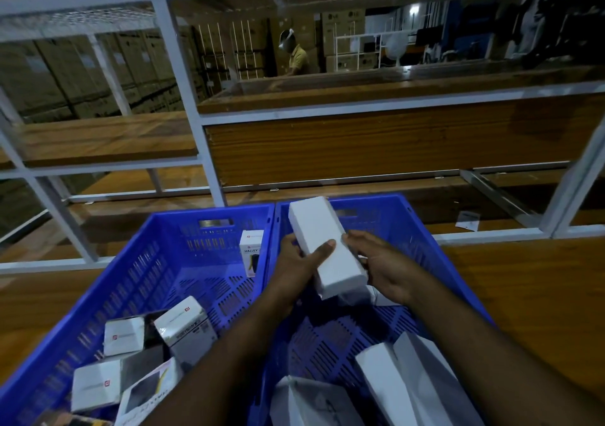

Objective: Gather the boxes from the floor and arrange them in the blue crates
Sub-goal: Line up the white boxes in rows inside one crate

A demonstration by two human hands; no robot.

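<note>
Both hands hold one long white box (324,245) above the right blue crate (425,229). The left hand (299,261) clasps its left side, thumb across the top face; the right hand (381,265) grips its right edge. The left blue crate (157,261) contains several small boxes (183,327). More white boxes (386,383) lie in the right crate's near end.

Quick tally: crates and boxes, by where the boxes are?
Blue crates: 2 (left, right)
Boxes in left crate: 5 visible, e.g.
Boxes in right crate: 2 visible, e.g.
Box in hands: 1
Total: 10
</note>
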